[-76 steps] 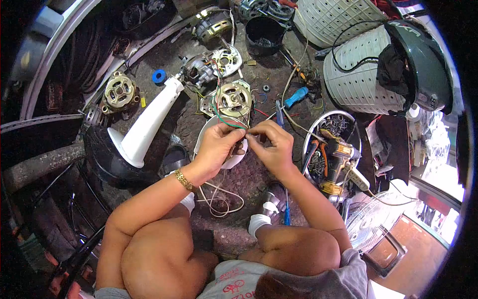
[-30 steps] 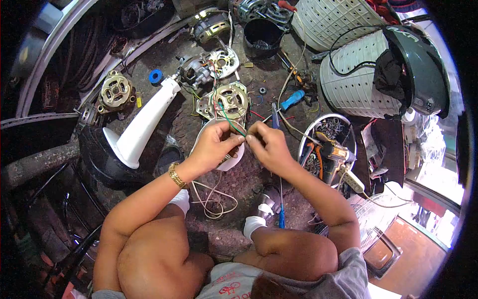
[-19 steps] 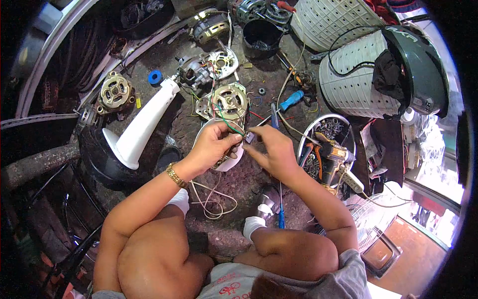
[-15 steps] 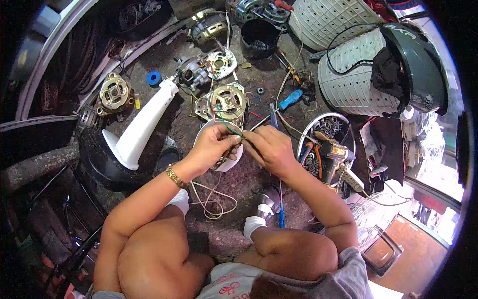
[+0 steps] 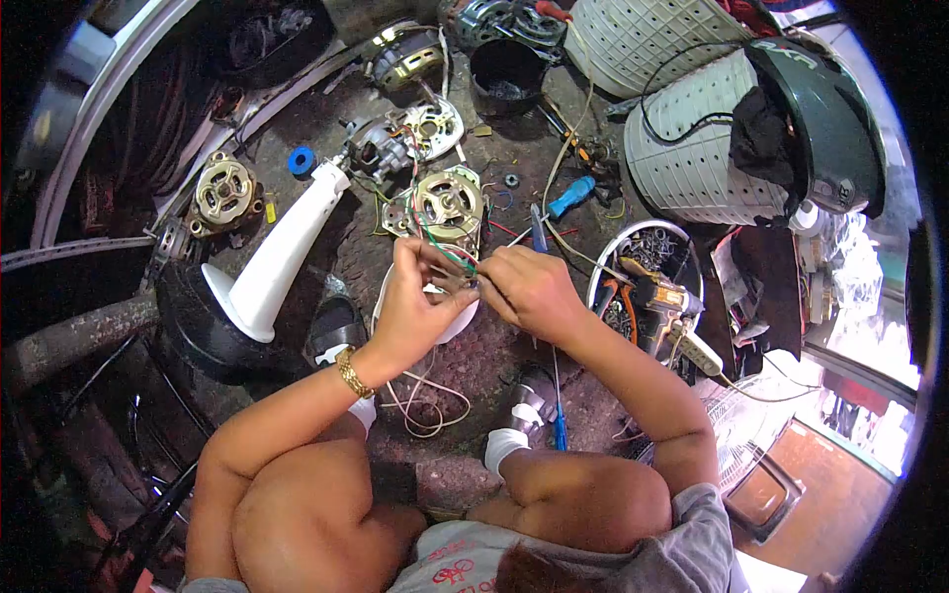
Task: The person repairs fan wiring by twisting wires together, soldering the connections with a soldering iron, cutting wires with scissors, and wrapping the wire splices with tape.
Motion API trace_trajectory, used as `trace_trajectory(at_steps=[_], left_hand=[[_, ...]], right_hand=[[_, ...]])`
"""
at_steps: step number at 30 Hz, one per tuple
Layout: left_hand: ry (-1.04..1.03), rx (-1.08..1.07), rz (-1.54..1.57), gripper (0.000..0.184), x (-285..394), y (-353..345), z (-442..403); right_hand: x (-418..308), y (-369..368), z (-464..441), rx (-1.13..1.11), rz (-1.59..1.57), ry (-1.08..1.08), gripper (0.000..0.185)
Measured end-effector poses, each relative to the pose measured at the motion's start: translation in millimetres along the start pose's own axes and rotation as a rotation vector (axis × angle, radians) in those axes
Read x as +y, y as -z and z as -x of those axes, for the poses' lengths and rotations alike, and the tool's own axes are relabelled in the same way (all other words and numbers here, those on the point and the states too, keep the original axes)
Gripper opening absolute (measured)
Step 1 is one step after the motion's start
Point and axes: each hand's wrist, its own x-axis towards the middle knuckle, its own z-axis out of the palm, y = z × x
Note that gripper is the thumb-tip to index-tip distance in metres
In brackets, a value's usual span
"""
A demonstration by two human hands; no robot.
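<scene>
My left hand [image 5: 420, 296] and my right hand [image 5: 534, 289] meet over a white plastic part [image 5: 458, 321], fingertips almost touching. Both hands pinch thin electrical wires, among them a green wire [image 5: 435, 243]; the exact ends are hidden by my fingers. These wires run up past a fan motor [image 5: 449, 206] with a round metal housing, just beyond my hands. A second motor with a gearbox [image 5: 380, 150] lies farther back. Close to my right hand are blue-handled pliers or cutters [image 5: 539, 229] and a blue screwdriver [image 5: 571, 197].
At the left stands a white fan stand [image 5: 287, 252] on a black base, near another motor [image 5: 225, 190] and a blue tape roll [image 5: 301, 161]. A bowl of screws [image 5: 647, 240] with a drill [image 5: 664, 304] sits at right. Behind are perforated white drums [image 5: 682, 158] and a helmet [image 5: 825, 128].
My left hand's fingers have lifted and spread somewhat, with thumb and fingertip still at the wires. My right hand stays nearly in place. The whole view has shifted slightly.
</scene>
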Motion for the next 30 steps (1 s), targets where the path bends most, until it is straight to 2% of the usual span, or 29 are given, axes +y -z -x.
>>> trace_trajectory(at_steps=[1,2,3,5,6,10,12,13,15,18,19,23,25,26,27,29,30], left_hand=[[0.022,0.030,-0.100,0.057,8.9,-3.2,1.1],[-0.061,0.077,-0.185,0.049,9.3,-5.5,-0.6],[-0.068,0.054,-0.173,0.049,4.2,-2.1,-2.4],[-0.252,-0.101,-0.414,0.035,-11.4,6.8,-9.2],[-0.156,-0.024,-0.354,0.016,-8.4,2.2,-7.0],[-0.133,-0.044,-0.391,0.020,-6.9,-2.6,-6.5],[-0.288,-0.020,-0.500,0.019,-5.2,-4.5,-8.0],[-0.293,-0.027,-0.500,0.019,-4.8,-2.9,-8.0],[-0.348,-0.058,-0.763,0.018,-5.0,2.2,-8.0],[-0.528,-0.079,-0.925,0.018,-3.5,8.6,-13.9],[-0.620,-0.107,-1.003,0.018,-2.2,9.9,-15.2],[-0.611,-0.118,-0.936,0.015,-3.8,7.0,-16.3],[-0.457,-0.118,-0.791,0.013,-7.3,5.0,-15.0],[-0.353,-0.140,-0.746,0.013,-7.4,5.5,-14.2],[-0.347,-0.133,-0.754,0.013,-8.0,6.2,-14.4],[-0.323,-0.161,-0.690,0.012,-10.3,7.0,-16.4],[-0.303,-0.186,-0.660,0.012,-11.1,7.3,-16.6]], right_hand=[[-0.7,0.0,0.0,0.003,0.009,-0.011,0.017],[-1.3,-0.4,-0.8,0.019,0.017,0.019,0.017],[-2.0,-0.2,-0.8,0.033,0.030,0.046,0.017],[-3.9,-0.8,0.9,0.046,0.082,0.029,0.017],[-4.0,-1.6,2.0,0.042,0.073,0.010,0.017],[-6.0,-8.7,7.1,0.083,0.028,-0.096,0.016],[-8.5,-11.8,8.6,0.069,0.006,-0.164,0.016],[-10.2,-12.3,9.1,0.049,-0.023,-0.224,0.017],[-13.7,-12.3,11.6,0.051,-0.056,-0.273,0.016],[-8.5,-26.7,14.5,-0.126,-0.700,-0.744,0.014],[-5.9,-30.9,19.4,-0.125,-0.700,-0.744,0.014],[-8.0,-28.2,25.9,-0.140,-0.947,-0.884,0.018],[-13.2,-19.4,25.3,-0.160,-1.074,-0.949,0.020],[-16.9,-9.7,25.6,-0.110,-0.618,-0.713,0.018],[-15.2,-9.5,26.4,-0.114,-0.626,-0.705,0.018],[-10.5,-12.1,27.2,0.161,-0.045,-0.111,0.021],[-9.7,-12.8,28.9,0.112,0.010,-0.099,0.022]])
